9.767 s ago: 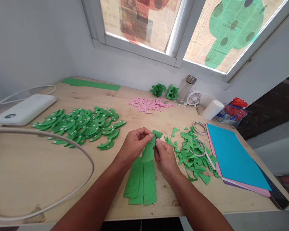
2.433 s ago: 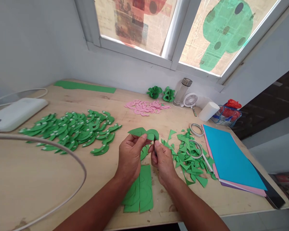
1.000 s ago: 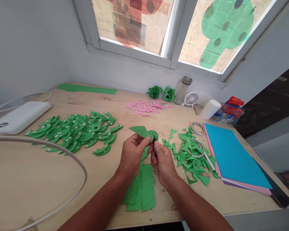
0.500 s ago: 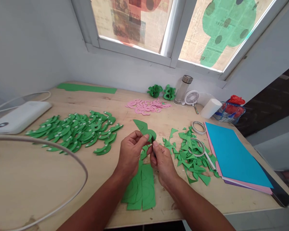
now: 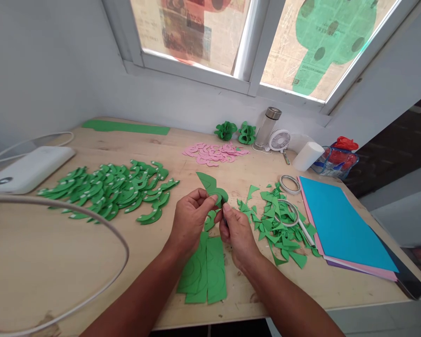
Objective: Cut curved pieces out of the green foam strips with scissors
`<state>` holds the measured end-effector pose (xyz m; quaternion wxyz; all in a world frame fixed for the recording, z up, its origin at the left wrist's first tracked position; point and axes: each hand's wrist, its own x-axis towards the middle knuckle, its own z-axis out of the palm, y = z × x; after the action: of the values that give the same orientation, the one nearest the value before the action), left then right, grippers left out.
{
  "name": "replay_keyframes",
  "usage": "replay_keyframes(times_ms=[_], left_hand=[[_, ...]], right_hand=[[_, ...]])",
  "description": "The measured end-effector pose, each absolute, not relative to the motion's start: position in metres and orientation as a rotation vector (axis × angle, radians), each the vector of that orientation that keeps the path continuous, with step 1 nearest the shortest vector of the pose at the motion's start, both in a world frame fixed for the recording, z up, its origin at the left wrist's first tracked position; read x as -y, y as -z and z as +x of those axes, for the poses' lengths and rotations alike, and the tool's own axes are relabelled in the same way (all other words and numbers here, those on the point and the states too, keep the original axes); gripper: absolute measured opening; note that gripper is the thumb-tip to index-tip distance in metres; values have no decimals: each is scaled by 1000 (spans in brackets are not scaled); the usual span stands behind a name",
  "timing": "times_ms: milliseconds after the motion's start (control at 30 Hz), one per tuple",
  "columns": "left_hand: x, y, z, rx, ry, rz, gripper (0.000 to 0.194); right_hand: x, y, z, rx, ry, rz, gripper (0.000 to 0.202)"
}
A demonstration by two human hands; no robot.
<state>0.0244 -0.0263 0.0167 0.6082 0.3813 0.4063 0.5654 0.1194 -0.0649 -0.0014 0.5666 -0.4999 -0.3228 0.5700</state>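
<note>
With the held paper as the clock's centre, a white device (image 5: pixel 38 166) lay far out at nine o'clock on the desk (image 5: pixel 140 262), curved green cutouts (image 5: pixel 105 189) heaped nearer that way. The left hand's (image 5: pixel 189 217) fingers pinched the green paper (image 5: pixel 214 191), raised above marked strips (image 5: pixel 215 276) at six o'clock; pink cutouts (image 5: pixel 212 153) lay at twelve. The right hand's (image 5: pixel 239 234) fingers were closed around a mostly hidden dark tool (image 5: pixel 225 220) at the paper's edge. Green scraps (image 5: pixel 284 234) lay toward four o'clock, a blue sheet (image 5: pixel 344 224) beyond, near three.
</note>
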Motion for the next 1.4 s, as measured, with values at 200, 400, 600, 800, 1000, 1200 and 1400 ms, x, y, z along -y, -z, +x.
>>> replay_keyframes(times_ms=[200,400,600,800,1000,1200,1400], left_hand=[[25,-14,24,-915,-1319,843,20],[24,-15,23,-923,-1318,847,17],[24,-17,22,-933,-1309,864,17],[24,-16,23,-940,-1289,874,18],[25,-17,22,-934,-1303,859,20],[24,-18,22,-927,-1292,865,20],[25,-18,20,-939,-1265,903,21]], right_hand=[[64,3,120,758,-1353,-1191,52],[65,5,120,752,-1395,-1184,53],[64,6,120,759,-1386,-1183,53],[65,6,120,751,-1387,-1185,54],[64,4,118,727,-1418,-1174,54],[66,5,119,724,-1437,-1166,54],[67,4,118,719,-1439,-1165,54]])
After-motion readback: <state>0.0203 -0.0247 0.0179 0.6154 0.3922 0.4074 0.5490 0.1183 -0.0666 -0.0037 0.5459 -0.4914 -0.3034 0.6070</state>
